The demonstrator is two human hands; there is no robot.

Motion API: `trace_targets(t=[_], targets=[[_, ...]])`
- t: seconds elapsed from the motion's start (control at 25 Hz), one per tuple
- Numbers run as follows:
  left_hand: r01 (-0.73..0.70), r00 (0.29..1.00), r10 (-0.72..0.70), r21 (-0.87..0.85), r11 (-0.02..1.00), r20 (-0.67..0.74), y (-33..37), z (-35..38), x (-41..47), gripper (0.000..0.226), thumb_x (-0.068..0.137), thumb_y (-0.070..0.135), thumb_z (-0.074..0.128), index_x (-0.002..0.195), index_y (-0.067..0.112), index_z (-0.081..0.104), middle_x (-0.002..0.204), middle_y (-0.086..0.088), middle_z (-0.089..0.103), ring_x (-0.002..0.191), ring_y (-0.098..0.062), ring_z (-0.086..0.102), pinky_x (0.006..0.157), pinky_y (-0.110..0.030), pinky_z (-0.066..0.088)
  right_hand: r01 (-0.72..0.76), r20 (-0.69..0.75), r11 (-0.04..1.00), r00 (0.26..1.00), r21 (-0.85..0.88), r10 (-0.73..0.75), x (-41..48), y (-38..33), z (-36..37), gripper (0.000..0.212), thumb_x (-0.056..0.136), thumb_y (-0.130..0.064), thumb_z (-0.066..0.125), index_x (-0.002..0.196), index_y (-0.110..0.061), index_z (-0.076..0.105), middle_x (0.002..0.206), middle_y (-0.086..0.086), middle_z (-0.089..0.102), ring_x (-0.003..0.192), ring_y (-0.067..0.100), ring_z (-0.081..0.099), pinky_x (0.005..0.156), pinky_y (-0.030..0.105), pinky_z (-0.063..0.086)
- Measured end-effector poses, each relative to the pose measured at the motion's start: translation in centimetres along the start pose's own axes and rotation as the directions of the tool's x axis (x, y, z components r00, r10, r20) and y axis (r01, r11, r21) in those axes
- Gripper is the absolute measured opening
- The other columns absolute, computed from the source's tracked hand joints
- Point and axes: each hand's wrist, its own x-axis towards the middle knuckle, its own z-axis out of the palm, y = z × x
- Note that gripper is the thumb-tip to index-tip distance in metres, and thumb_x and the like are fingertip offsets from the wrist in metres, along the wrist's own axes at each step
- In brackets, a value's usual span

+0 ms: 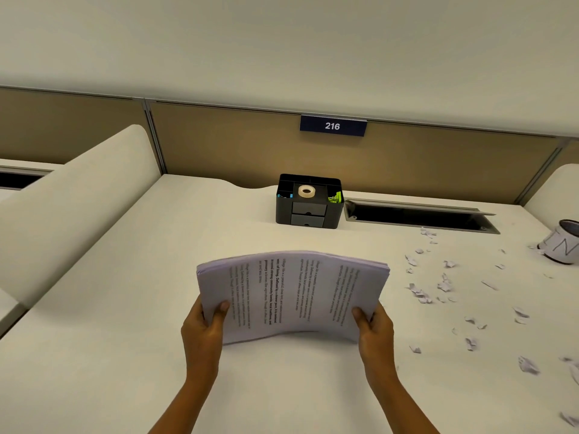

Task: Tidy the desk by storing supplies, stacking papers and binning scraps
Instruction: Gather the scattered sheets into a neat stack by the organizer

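Desk (pixel 125 308): pale top, with a sign (pixel 333 125) reading 216 on the partition behind.
Paper stack (pixel 294 296): printed sheets bowed upward over the desk's middle, held at both sides.
Left hand (pixel 203 327): thumb on top, fingers curled under, clamped on the stack's left edge.
Right hand (pixel 376 327): same clamp on the right edge.
Organizer (pixel 308 211): black, 2 drawers, at the back beyond the stack.
Bin (pixel 560 245): far right, partly cut off.
Scraps (pixel 419 292): scattered right of the stack.
Tape roll (pixel 306 191): in the organizer's top.
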Motion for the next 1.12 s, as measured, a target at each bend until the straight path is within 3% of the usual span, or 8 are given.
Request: trace_targets(t=[0.08, 0.28, 0.44, 0.64, 0.72, 0.88, 0.96, 1.12], targets=[[0.008, 1.0, -0.008, -0.01, 1.0, -0.007, 0.0, 0.2, 0.0, 0.03, 0.09, 0.013, 0.055, 0.118, 0.004, 0.056, 0.101, -0.01, 0.065, 0.087, -0.027, 0.062, 0.072, -0.031, 0.054, 0.012, -0.027, 1.0, 1.0, 0.01, -0.012, 0.2, 0.0, -0.1, 0.031, 0.093, -0.007, 0.049, 0.123, -0.015, 0.049, 0.107, 0.002, 0.06, 0.098, 0.025, 0.058, 0.09, 0.042, 0.05], [0.031, 0.999, -0.031, 0.018, 0.999, 0.013, -0.3, 0.5, -0.6, 0.031, 0.091, 0.015, 0.053, 0.12, 0.004, 0.055, 0.104, -0.011, 0.064, 0.09, -0.028, 0.061, 0.079, -0.037, 0.055, 0.0, -0.026, 1.0, 1.0, 0.011, 0.001, 0.0, 0.6, -0.4, 0.034, 0.092, -0.007, 0.052, 0.126, -0.011, 0.05, 0.109, 0.003, 0.06, 0.1, 0.024, 0.057, 0.095, 0.046, 0.046], [0.027, 0.999, -0.028, 0.029, 0.999, 0.027, -0.1, 0.3, -0.2, 0.03, 0.091, 0.018, 0.051, 0.118, 0.005, 0.055, 0.102, -0.009, 0.064, 0.089, -0.027, 0.061, 0.073, -0.03, 0.053, 0.019, -0.008, 0.999, 1.0, 0.029, -0.019, 0.0, 0.8, -0.7, 0.034, 0.093, -0.006, 0.05, 0.127, -0.011, 0.049, 0.107, 0.002, 0.061, 0.101, 0.023, 0.057, 0.089, 0.035, 0.048], [0.077, 0.988, -0.095, 0.145, 0.986, 0.119, -0.1, -0.4, 0.4, 0.025, 0.093, 0.019, 0.049, 0.11, 0.003, 0.058, 0.098, -0.008, 0.065, 0.085, -0.024, 0.061, 0.07, -0.025, 0.052, 0.014, 0.017, 1.0, 1.0, -0.015, -0.014, -0.1, 1.6, -1.1, 0.03, 0.095, -0.013, 0.045, 0.125, -0.018, 0.046, 0.107, -0.003, 0.058, 0.104, 0.023, 0.054, 0.092, 0.039, 0.047], [0.05, 0.984, -0.085, 0.218, 0.975, 0.156, 0.3, -0.7, 0.7, 0.018, 0.092, 0.019, 0.052, 0.103, 0.008, 0.059, 0.094, -0.004, 0.065, 0.077, -0.016, 0.061, 0.071, -0.028, 0.056, 0.048, -0.002, 0.998, 0.999, -0.039, -0.048, 0.0, 1.6, -1.1, 0.026, 0.095, -0.013, 0.045, 0.121, -0.018, 0.048, 0.104, -0.003, 0.057, 0.102, 0.025, 0.055, 0.088, 0.037, 0.049], [-0.031, 0.972, -0.049, 0.331, 0.943, 0.232, 1.3, -1.4, 1.7, 0.006, 0.089, 0.017, 0.058, 0.091, 0.013, 0.063, 0.085, 0.001, 0.066, 0.068, -0.004, 0.06, 0.057, -0.008, 0.05, 0.132, 0.002, 0.986, 0.991, -0.102, -0.132, 0.3, 0.4, -0.9, 0.023, 0.095, -0.013, 0.045, 0.115, -0.024, 0.051, 0.096, -0.009, 0.06, 0.091, 0.022, 0.06, 0.068, 0.018, 0.05], [-0.023, 0.98, -0.049, 0.356, 0.934, 0.193, 1.8, -1.7, 2.5, 0.006, 0.087, 0.016, 0.061, 0.085, 0.013, 0.065, 0.079, 0.001, 0.066, 0.064, -0.003, 0.06, 0.05, -0.011, 0.048, 0.187, 0.035, 0.975, 0.982, -0.119, -0.184, 0.7, -0.9, -0.7, 0.024, 0.096, -0.012, 0.045, 0.111, -0.029, 0.05, 0.093, -0.014, 0.059, 0.085, 0.014, 0.06, 0.061, 0.011, 0.05], [0.171, 0.977, -0.201, 0.295, 0.94, 0.076, 2.3, -2.1, 3.9, 0.005, 0.085, 0.011, 0.065, 0.082, 0.009, 0.068, 0.081, -0.009, 0.069, 0.067, -0.019, 0.064, 0.061, -0.025, 0.048, 0.309, 0.14, 0.939, 0.947, -0.152, -0.29, 1.6, -4.0, -0.2, 0.025, 0.096, -0.012, 0.044, 0.101, -0.036, 0.05, 0.089, -0.015, 0.059, 0.078, 0.008, 0.061, 0.059, 0.006, 0.049]])
